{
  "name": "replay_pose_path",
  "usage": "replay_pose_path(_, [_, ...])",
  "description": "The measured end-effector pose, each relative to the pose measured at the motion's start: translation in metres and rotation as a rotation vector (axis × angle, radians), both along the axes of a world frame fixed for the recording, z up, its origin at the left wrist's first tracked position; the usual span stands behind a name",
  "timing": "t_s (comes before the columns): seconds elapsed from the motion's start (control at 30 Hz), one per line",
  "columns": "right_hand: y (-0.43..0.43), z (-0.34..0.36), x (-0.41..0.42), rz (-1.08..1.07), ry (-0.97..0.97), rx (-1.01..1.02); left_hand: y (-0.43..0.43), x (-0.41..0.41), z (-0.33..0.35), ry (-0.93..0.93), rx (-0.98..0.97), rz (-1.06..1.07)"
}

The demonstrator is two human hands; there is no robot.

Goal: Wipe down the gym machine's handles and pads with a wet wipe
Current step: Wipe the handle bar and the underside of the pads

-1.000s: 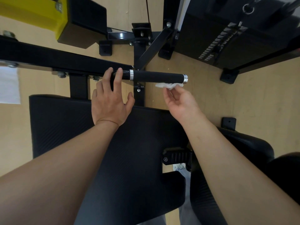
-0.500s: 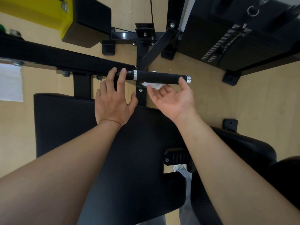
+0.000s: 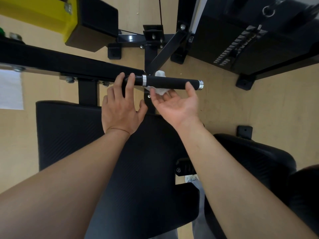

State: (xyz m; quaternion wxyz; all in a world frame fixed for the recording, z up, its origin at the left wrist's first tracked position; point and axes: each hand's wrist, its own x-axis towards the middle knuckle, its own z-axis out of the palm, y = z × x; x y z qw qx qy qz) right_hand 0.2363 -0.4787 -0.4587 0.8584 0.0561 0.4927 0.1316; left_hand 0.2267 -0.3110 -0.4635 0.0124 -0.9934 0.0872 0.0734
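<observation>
We see a yellow block (image 3: 39, 16) far left with a black housing (image 3: 95, 25) beside it. A weight stack (image 3: 241, 44) sits far right, a white sheet (image 3: 10, 90) lies at the left edge, and the wood floor (image 3: 267, 107) runs under everything.
</observation>
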Motion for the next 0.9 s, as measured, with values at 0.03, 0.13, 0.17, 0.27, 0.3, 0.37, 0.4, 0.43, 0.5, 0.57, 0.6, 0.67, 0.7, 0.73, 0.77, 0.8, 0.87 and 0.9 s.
replay_pose_path(0.03, [-0.006, -0.003, -0.002, -0.033, 0.016, -0.01, 0.0, 0.0, 0.0, 0.0, 0.0, 0.003])
replay_pose_path(0.13, [-0.01, -0.008, -0.002, -0.076, 0.019, -0.023, 0.0, 0.0, 0.0, 0.002, -0.006, 0.008])
replay_pose_path(0.17, [-0.006, -0.009, -0.001, -0.07, 0.007, -0.02, 0.0, 0.001, 0.0, 0.002, -0.009, 0.008])
replay_pose_path(0.27, [0.014, -0.009, 0.005, -0.025, -0.051, 0.01, 0.0, 0.0, 0.0, -0.004, -0.007, 0.013])
replay_pose_path(0.3, [0.019, -0.009, 0.006, -0.011, -0.068, 0.023, 0.0, 0.0, 0.0, -0.009, -0.004, 0.013])
replay_pose_path(0.37, [0.02, -0.009, 0.005, 0.004, -0.084, 0.045, 0.0, 0.0, 0.0, -0.009, -0.007, 0.011])
replay_pose_path(0.4, [0.017, -0.009, 0.004, 0.003, -0.083, 0.051, 0.0, -0.001, 0.0, -0.004, -0.008, 0.009])
replay_pose_path(0.43, [0.011, -0.009, 0.002, -0.008, -0.076, 0.053, 0.0, 0.0, 0.001, 0.003, -0.007, 0.008])
replay_pose_path(0.5, [-0.003, -0.012, -0.003, -0.065, -0.05, 0.045, 0.0, 0.0, 0.001, 0.012, -0.003, 0.009])
replay_pose_path(0.57, [-0.014, -0.015, -0.01, -0.116, -0.022, 0.022, -0.001, 0.0, 0.002, 0.014, -0.006, 0.016])
replay_pose_path(0.6, [-0.017, -0.015, -0.012, -0.122, -0.015, 0.01, -0.001, 0.0, 0.002, 0.014, -0.008, 0.017])
replay_pose_path(0.67, [-0.015, -0.013, -0.014, -0.103, -0.016, 0.004, -0.001, 0.0, 0.002, 0.012, -0.008, 0.014])
replay_pose_path(0.7, [-0.01, -0.01, -0.014, -0.08, -0.024, 0.01, -0.001, 0.0, 0.002, 0.011, -0.006, 0.013])
replay_pose_path(0.73, [-0.003, -0.007, -0.014, -0.051, -0.038, 0.021, -0.001, -0.001, 0.002, 0.011, -0.005, 0.014])
replay_pose_path(0.77, [0.004, -0.003, -0.015, -0.022, -0.055, 0.038, -0.001, -0.001, 0.003, 0.012, -0.005, 0.014])
replay_pose_path(0.8, [0.01, 0.0, -0.015, -0.002, -0.07, 0.061, -0.001, -0.001, 0.003, 0.013, -0.007, 0.013])
replay_pose_path(0.87, [0.016, 0.005, -0.015, 0.005, -0.09, 0.115, -0.001, -0.001, 0.003, 0.02, -0.01, 0.009])
replay_pose_path(0.9, [0.014, 0.007, -0.015, -0.007, -0.092, 0.137, -0.001, -0.001, 0.003, 0.024, -0.011, 0.008])
